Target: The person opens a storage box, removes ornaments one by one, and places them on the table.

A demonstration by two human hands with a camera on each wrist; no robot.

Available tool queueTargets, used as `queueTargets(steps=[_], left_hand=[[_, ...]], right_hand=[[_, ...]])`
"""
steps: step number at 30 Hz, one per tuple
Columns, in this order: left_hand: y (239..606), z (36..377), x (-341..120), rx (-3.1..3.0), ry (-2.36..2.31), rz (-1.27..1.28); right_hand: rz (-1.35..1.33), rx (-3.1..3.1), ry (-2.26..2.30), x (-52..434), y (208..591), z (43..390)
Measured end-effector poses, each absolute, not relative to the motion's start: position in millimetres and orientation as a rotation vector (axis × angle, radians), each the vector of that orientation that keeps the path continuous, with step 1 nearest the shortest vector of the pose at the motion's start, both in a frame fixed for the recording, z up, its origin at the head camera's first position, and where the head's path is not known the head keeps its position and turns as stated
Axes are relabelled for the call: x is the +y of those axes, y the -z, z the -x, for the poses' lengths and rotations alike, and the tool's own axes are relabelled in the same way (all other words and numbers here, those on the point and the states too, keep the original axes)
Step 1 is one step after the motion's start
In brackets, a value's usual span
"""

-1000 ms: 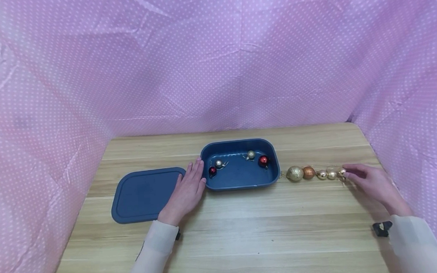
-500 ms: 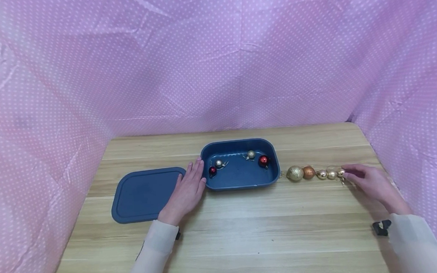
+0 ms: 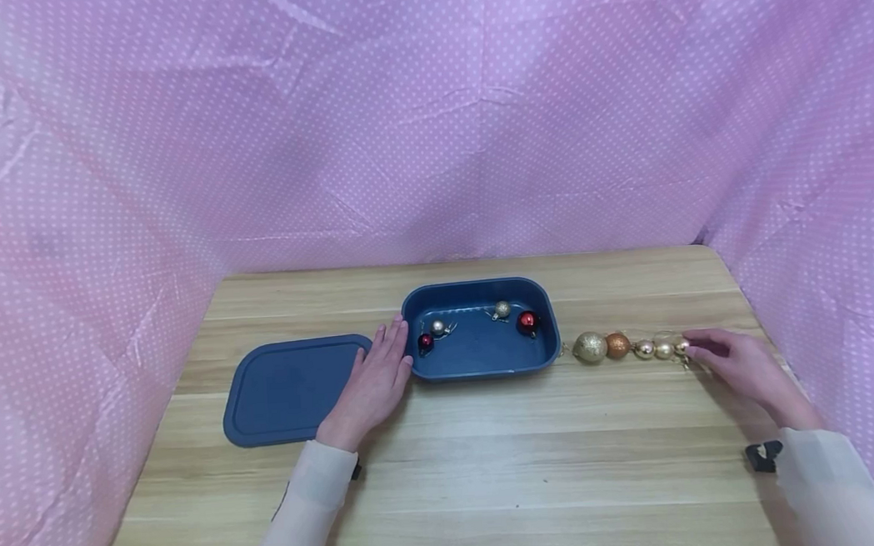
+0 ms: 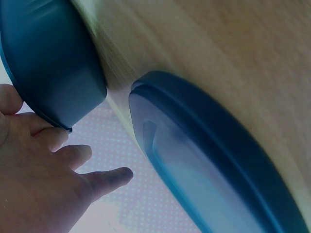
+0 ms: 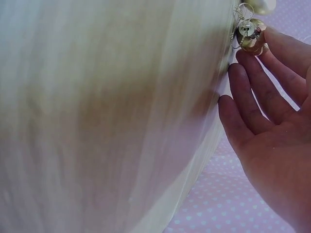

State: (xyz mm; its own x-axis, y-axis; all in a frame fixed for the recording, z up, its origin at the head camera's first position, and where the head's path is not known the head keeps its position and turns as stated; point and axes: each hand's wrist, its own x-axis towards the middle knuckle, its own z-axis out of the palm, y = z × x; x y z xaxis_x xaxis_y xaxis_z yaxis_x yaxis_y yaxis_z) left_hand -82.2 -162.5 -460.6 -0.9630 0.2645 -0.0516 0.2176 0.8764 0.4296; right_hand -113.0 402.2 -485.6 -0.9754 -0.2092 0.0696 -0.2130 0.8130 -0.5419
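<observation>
My left hand [image 3: 369, 390] rests with fairly straight fingers against the left end of a dark blue open box [image 3: 479, 350]. Its fingertips touch the box's rim in the left wrist view. Right of the box, several Christmas baubles lie in a row: a large gold glitter bauble [image 3: 590, 347], a copper bauble [image 3: 617, 345] and small shiny gold baubles [image 3: 644, 349]. At the row's right end my right hand [image 3: 751, 371] pinches the last small gold bauble [image 5: 250, 41] between thumb and fingers. That bauble is partly covered by the fingertips.
Inside the box lie a red bauble [image 3: 528, 323], a dark red bauble [image 3: 425, 340] and two small gold baubles [image 3: 437, 327]. The flat blue lid [image 3: 286, 391] lies left of the box, partly under my left hand. Pink dotted cloth [image 3: 429, 140] surrounds the wooden table [image 3: 480, 487].
The end gold bauble has shifted very slightly left with my right fingertips, closer to its neighbour. My left hand, the box and the lid have not moved.
</observation>
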Motion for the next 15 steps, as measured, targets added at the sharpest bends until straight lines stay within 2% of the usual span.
queueTargets(steps=[15], left_hand=[[461.1,82.3,-162.5,2.941,-0.652,-0.376]], right_hand=[[-0.299,-3.014,-0.952,404.3,478.3,108.3]])
